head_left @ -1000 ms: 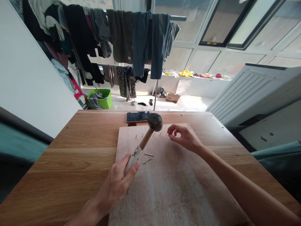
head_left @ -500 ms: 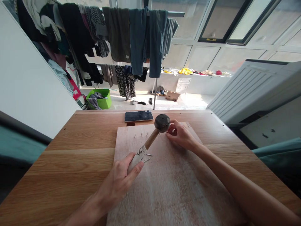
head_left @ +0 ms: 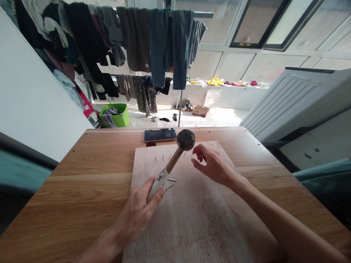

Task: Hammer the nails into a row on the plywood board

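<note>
My left hand is wrapped round the pale, worn grip of a rubber mallet. The mallet slants up and away, its round dark head hovering over the far part of a wooden board. Along the board's far side several thin nails stand upright in a row, partly hidden behind the mallet. Loose nails lie flat beside the mallet's handle. My right hand is just right of the row's last upright nail, thumb and fingers apart, with nothing seen between them.
Under the board is a wood-grain table. A phone lies past the board's far edge, with a small brown round object near it. Beyond the table are hanging clothes, a green basket and a cardboard box.
My right hand's fingers have spread and drawn back from the nail, which now stands upright by itself. The left hand keeps the mallet in nearly the same position.
</note>
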Demonstrator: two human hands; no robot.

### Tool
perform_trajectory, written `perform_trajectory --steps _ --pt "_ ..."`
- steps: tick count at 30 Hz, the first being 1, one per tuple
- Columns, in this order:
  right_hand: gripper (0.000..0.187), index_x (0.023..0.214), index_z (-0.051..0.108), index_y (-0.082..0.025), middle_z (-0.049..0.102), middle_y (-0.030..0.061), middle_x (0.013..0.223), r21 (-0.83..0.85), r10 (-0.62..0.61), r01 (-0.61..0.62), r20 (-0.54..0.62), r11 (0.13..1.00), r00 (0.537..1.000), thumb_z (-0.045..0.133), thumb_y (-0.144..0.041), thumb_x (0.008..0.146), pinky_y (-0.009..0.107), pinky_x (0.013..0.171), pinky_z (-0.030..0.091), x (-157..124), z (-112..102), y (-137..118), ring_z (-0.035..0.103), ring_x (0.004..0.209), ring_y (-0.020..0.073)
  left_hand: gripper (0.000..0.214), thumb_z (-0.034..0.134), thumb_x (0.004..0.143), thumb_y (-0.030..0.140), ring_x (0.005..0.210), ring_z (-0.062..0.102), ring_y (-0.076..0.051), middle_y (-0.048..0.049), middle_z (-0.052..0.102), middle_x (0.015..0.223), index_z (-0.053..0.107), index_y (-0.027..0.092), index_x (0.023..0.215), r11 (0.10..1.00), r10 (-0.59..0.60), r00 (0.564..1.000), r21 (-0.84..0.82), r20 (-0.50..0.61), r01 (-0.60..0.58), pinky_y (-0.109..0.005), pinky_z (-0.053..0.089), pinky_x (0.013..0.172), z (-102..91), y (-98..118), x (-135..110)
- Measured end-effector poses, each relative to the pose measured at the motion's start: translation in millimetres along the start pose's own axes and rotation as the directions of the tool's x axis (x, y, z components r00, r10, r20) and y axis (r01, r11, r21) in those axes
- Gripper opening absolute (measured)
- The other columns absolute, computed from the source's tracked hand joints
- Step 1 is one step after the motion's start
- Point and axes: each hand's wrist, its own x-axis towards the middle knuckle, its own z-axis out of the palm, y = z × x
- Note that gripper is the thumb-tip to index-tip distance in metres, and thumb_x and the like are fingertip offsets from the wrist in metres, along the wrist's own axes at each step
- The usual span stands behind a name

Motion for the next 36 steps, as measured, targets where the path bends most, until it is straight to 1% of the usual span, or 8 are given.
perform_trajectory --steps 5,9,12,15,19,22,26,36 --pt "0.008 0.098 0.066 -0.015 0.069 0.0109 0.1 -0.111 -0.255 0.306 0.331 0.945 0.908 0.063 -0.011 0.091 0.032 0.078 0.052 -1.0 14.6 -61.8 0.065 0.089 0.0213 0.048 0.048 0.099 0.062 0.069 0.058 -0.02 0.0006 0.062 0.075 0.066 0.019 0.108 0.998 -0.046 0.997 -0.049 -0.067 0.043 -0.03 0.049 0.071 2.5 -0.2 0.0" --pt "0.018 0.085 0.069 -0.013 0.073 0.0113 0.088 -0.216 -0.218 0.362 0.495 0.907 0.841 0.056 -0.001 0.088 0.031 0.07 0.05 14.6 32.8 -82.3 0.067 0.082 0.0218 0.049 0.05 0.097 0.065 0.069 0.059 -0.021 0.0016 0.058 0.068 0.065 0.019 0.103 0.997 -0.052 0.995 -0.063 -0.084 0.047 -0.029 0.049 0.068 2.0 1.8 0.3" --pt "0.017 0.078 0.069 -0.013 0.072 0.0086 0.077 -0.223 -0.181 0.339 0.524 0.914 0.832 0.058 0.0 0.082 0.029 0.058 0.044 21.0 29.1 -79.0 0.065 0.068 0.0186 0.046 0.049 0.098 0.064 0.067 0.058 -0.02 0.0032 0.053 0.063 0.062 0.021 0.091 0.996 -0.044 0.996 -0.078 -0.077 0.038 -0.028 0.047 0.064 1.7 0.7 -0.2" --pt "0.018 0.087 0.07 -0.015 0.072 0.0068 0.084 -0.131 -0.195 0.278 0.443 0.952 0.875 0.062 -0.002 0.077 0.026 0.058 0.043 18.2 9.7 -57.1 0.063 0.069 0.0163 0.043 0.051 0.098 0.062 0.063 0.054 -0.017 0.0043 0.051 0.064 0.061 0.021 0.091 0.996 -0.033 0.996 -0.08 -0.079 0.027 -0.026 0.044 0.061 2.3 -1.7 -1.2" --pt "0.012 0.084 0.068 -0.021 0.069 0.0012 0.078 0.145 -0.054 0.045 0.055 0.988 0.997 0.062 -0.013 0.078 0.028 0.068 0.049 10.9 -12.2 2.0 0.061 0.071 0.0158 0.044 0.049 0.099 0.063 0.049 0.042 -0.013 0.0082 0.04 0.056 0.059 0.021 0.092 0.994 -0.059 0.997 -0.097 -0.045 0.054 -0.024 0.035 0.049 4.1 -4.4 -2.0" --pt "0.01 0.085 0.067 -0.02 0.069 0.0031 0.077 0.172 0.086 -0.069 -0.092 0.983 0.992 0.059 -0.026 0.083 0.031 0.068 0.051 6.9 -12.6 45.0 0.061 0.069 0.017 0.044 0.048 0.099 0.064 0.042 0.035 -0.011 0.0106 0.034 0.053 0.057 0.021 0.093 0.991 -0.077 0.997 -0.115 -0.019 0.074 -0.023 0.029 0.043 5.4 -4.9 -1.8" --pt "0.018 0.086 0.069 -0.019 0.065 0.0014 0.07 0.191 0.142 -0.119 -0.112 0.974 0.984 0.06 -0.034 0.084 0.029 0.061 0.049 3.7 -3.4 67.9 0.055 0.061 0.0152 0.046 0.046 0.099 0.066 0.039 0.033 -0.009 0.0111 0.035 0.054 0.055 0.021 0.095 0.989 -0.089 0.996 -0.117 0.014 0.09 -0.022 0.029 0.041 5.8 -4.6 -1.4" --pt "0.017 0.096 0.064 -0.021 0.07 0.0003 0.079 0.178 0.146 -0.128 -0.089 0.976 0.985 0.065 -0.028 0.081 0.029 0.066 0.05 4.4 3.7 67.2 0.058 0.064 0.015 0.044 0.049 0.098 0.064 0.046 0.036 -0.012 0.0094 0.037 0.055 0.058 0.021 0.096 0.994 -0.076 0.997 -0.076 0.012 0.077 -0.023 0.03 0.045 5.2 6.2 4.3"
